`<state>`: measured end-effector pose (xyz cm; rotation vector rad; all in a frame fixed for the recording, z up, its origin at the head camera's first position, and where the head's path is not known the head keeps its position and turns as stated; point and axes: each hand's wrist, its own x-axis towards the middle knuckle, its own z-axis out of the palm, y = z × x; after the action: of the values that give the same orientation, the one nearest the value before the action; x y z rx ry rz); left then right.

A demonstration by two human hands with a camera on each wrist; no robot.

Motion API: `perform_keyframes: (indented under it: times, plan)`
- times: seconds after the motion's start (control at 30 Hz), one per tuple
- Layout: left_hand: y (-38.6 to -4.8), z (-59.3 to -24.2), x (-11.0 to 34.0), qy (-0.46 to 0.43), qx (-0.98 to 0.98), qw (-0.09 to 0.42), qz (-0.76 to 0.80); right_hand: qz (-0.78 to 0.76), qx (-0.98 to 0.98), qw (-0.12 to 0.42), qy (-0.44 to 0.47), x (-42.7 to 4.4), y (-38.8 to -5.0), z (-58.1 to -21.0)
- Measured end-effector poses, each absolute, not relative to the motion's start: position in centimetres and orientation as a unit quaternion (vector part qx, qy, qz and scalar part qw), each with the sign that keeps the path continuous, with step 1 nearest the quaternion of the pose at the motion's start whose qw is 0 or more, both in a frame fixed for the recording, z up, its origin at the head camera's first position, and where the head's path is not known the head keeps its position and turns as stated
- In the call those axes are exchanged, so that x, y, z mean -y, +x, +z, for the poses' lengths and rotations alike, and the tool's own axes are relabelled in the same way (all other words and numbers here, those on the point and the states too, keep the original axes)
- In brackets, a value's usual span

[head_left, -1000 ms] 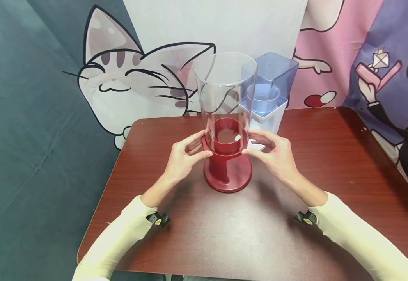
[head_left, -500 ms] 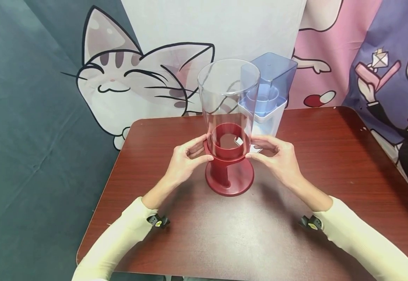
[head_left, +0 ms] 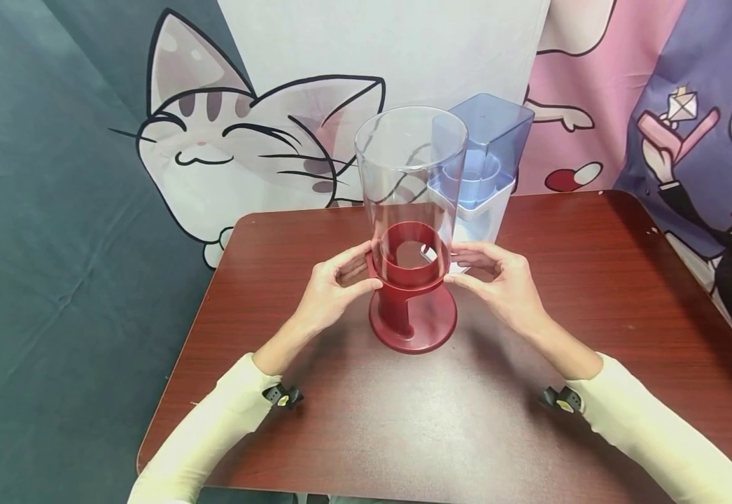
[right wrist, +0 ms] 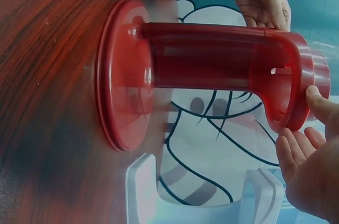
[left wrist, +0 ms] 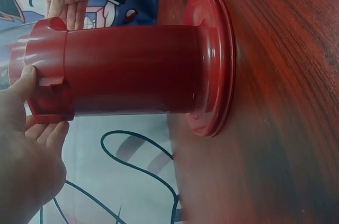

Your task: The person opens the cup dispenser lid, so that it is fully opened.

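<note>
- Left hand (head_left: 334, 285) and right hand (head_left: 498, 278) pinch opposite sides of the red stand (head_left: 396, 313) at its collar (head_left: 411, 278).
- Stand upright on table (head_left: 366, 427), clear cylinder (head_left: 411, 183) on top.
- Risk: uneven push could topple it, perhaps into blue-and-white container (head_left: 501, 150) behind.

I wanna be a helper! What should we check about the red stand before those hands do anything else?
1. Left grip on the stand's collar: ok, thumb in front, fingers behind.
2. Right grip on the collar's other side: ok, pinching it too.
3. Red stand upright: ok, its round base is at the bottom.
4. Base away from the near edge of the table: ok, bare tabletop lies between.
5. Clear container fixed tightly: cannot tell just by looking.
6. Room before bumping the blue-and-white container: cannot tell, but it stands close behind.
</note>
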<state>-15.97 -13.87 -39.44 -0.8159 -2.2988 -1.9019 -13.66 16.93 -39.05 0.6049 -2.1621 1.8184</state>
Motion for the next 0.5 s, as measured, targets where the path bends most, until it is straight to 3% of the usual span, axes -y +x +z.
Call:
perform_keyframes:
  times: [0.5]
  plan:
    - [-16.5, -39.0, 14.1, -0.292, 0.761, -0.008, -0.579, 0.561, 0.777, 0.085, 0.272, -16.9, -14.9, -38.5]
